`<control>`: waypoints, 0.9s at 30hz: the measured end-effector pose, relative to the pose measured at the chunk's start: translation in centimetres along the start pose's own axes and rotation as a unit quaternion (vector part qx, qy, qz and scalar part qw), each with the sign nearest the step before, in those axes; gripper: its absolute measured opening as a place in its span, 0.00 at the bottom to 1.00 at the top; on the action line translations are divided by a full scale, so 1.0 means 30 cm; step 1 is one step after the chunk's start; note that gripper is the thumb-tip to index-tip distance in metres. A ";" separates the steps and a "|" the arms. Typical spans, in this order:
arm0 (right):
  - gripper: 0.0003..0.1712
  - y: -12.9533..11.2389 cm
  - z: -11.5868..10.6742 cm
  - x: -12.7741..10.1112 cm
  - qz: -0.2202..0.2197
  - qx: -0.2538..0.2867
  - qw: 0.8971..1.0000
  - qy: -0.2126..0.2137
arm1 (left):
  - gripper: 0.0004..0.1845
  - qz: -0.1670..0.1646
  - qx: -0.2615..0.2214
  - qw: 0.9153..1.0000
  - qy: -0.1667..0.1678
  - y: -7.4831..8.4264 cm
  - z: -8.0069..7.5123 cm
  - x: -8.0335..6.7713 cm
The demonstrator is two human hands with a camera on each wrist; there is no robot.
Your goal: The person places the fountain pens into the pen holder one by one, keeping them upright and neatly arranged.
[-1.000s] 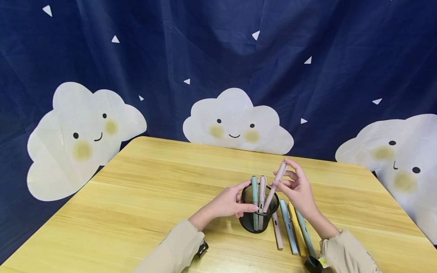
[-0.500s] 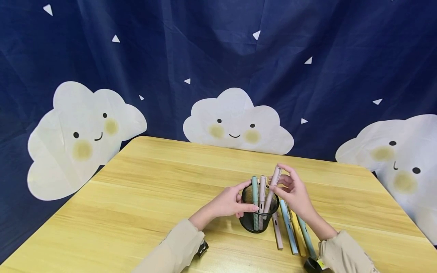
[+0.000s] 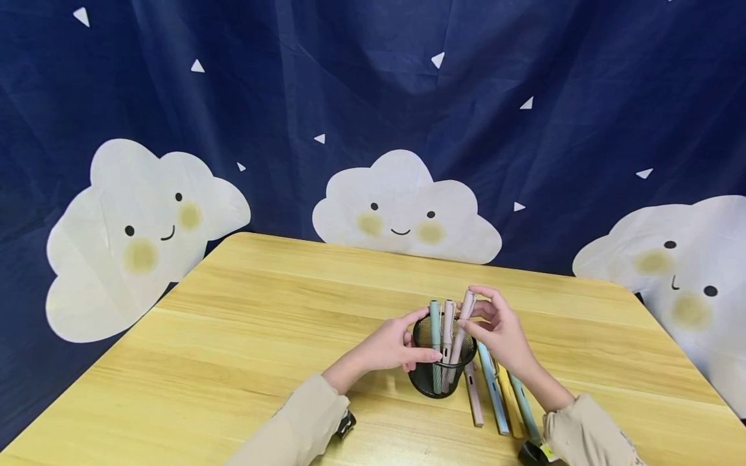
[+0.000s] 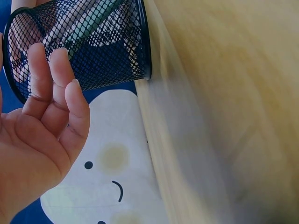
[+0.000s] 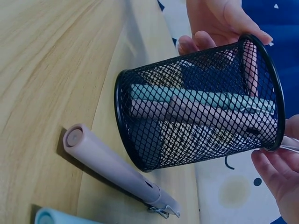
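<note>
A black mesh pen cup [image 3: 434, 382] stands on the wooden table [image 3: 262, 323]. My left hand [image 3: 424, 336] grips its left side, thumb at the rim; its fingers [image 4: 56, 88] show beside the mesh cup [image 4: 93, 46] in the left wrist view. My right hand [image 3: 474, 315] pinches the top of a pink pen [image 3: 465, 309] whose lower end is inside the cup. A green pen [image 3: 434, 320] and another pink pen [image 3: 448, 320] stand in the cup. The right wrist view shows the cup [image 5: 201, 107] with those pens inside.
To the right of the cup, a pink pen [image 3: 473, 398], a blue pen [image 3: 492, 391], a yellow pen [image 3: 508, 401] and a green pen [image 3: 524, 404] lie side by side. A dark blue cloud-print cloth [image 3: 373, 116] hangs behind the table.
My right hand has come down and left with the pink pen, which now sits deeper in the cup and more upright. The left hand and cup have stayed still.
</note>
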State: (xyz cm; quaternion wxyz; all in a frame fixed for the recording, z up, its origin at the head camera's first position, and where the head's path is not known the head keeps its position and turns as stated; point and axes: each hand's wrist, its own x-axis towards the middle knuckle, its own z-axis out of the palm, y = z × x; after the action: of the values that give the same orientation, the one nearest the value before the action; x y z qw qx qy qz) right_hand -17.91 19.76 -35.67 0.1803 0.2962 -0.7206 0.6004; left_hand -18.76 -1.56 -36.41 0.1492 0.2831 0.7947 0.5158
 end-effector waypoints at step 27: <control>0.21 -0.009 0.002 -0.014 0.017 -0.062 0.998 0.015 | 0.44 -0.012 -0.010 1.000 0.003 0.001 0.003 0.000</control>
State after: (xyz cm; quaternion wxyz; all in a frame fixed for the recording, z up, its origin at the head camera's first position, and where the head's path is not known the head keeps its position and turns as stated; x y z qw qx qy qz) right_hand -17.42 19.75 -35.74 0.1990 0.2631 -0.7582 0.5624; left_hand -18.71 -1.50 -36.42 0.1558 0.2706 0.7935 0.5224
